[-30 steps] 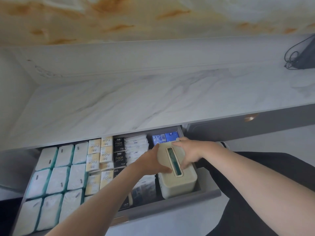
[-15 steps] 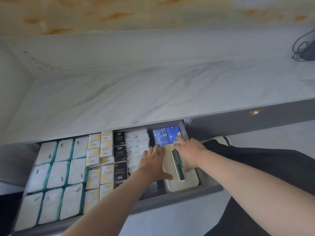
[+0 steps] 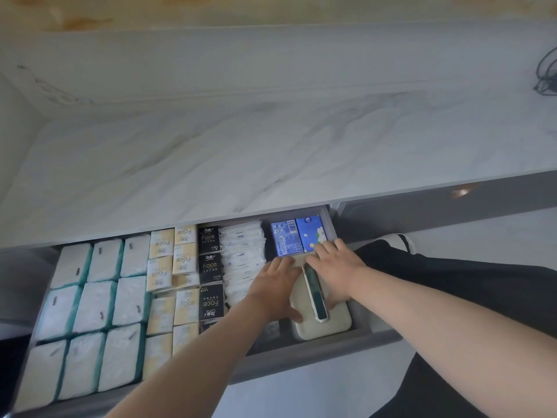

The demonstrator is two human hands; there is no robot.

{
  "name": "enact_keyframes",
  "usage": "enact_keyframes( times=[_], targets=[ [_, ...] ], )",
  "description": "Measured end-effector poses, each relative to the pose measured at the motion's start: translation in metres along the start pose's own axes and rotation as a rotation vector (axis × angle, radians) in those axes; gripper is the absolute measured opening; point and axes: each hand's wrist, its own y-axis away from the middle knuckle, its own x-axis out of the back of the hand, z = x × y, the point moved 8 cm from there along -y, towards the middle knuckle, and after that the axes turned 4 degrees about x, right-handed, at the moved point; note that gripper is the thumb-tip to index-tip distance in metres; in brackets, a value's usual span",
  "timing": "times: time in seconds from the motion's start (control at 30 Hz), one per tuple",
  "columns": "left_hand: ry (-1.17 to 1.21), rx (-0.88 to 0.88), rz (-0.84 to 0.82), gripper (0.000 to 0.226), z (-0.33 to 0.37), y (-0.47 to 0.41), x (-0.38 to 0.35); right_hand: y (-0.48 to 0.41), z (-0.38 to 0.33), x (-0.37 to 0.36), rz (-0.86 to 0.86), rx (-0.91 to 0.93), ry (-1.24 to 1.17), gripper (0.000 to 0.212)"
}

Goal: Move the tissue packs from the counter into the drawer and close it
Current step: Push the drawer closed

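Tissue packs point(image 3: 96, 306) crowd the drawer point(image 3: 301, 354); open room above the counter point(image 3: 271, 152).

A shoe point(image 3: 397, 240) is near the right hand point(image 3: 336, 263), on its right, a gold knob point(image 3: 461, 191) farther up, a black cord point(image 3: 547, 75) farthest.

Place: it looked like a home, at a built-in storage counter.
Counter: a white marble-patterned countertop point(image 3: 271, 152) ran below a wall panel with orange-brown veining point(image 3: 180, 10).
Cabinetry: a grey pull-out drawer point(image 3: 301, 354) stood open under it, and beside that a shut grey drawer front point(image 3: 497, 200) carried a small brass pull point(image 3: 462, 191).
Stock: household supplies lay in tidy rows, with white teal-edged tissue packs point(image 3: 93, 306), yellow "Face" tissue packs point(image 3: 162, 245) and black "Face" tissue packs point(image 3: 209, 267).
Wiring: a black coiled cable point(image 3: 545, 76) lay at the counter's right end.
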Motion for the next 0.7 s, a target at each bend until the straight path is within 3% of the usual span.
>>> enact_keyframes(
  times=[0.1,0.17,0.27,0.33,0.4,0.5,0.57,0.7],
  targets=[
    [-0.030,-0.026,-0.056,0.098,0.000,0.003,0.001,-0.004,-0.001,0.006,-0.061,-0.001,-0.001,0.098],
    [-0.005,-0.050,-0.090,0.086,-0.005,0.009,0.005,-0.005,-0.001,0.013,-0.091,-0.007,-0.072,0.077],
    [0.087,-0.033,-0.025,0.064,-0.018,0.027,0.025,-0.001,-0.008,0.022,-0.116,0.011,-0.285,0.040],
    [0.161,-0.018,0.029,0.050,-0.025,0.044,0.038,0.009,-0.019,0.030,-0.115,0.026,-0.439,0.030],
    [0.207,-0.008,-0.012,0.045,-0.026,0.061,0.044,0.025,-0.037,0.037,-0.154,0.058,-0.569,0.033],
    [0.305,0.039,-0.324,0.066,-0.019,0.087,0.031,0.049,-0.065,0.042,-0.273,0.111,-0.738,0.050],
    [0.281,0.007,-0.436,0.080,-0.009,0.098,0.022,0.059,-0.076,0.041,-0.334,0.150,-0.730,0.056],
    [0.199,-0.048,-0.441,0.079,-0.005,0.102,0.010,0.067,-0.087,0.033,-0.401,0.230,-0.546,0.058]
  ],
)
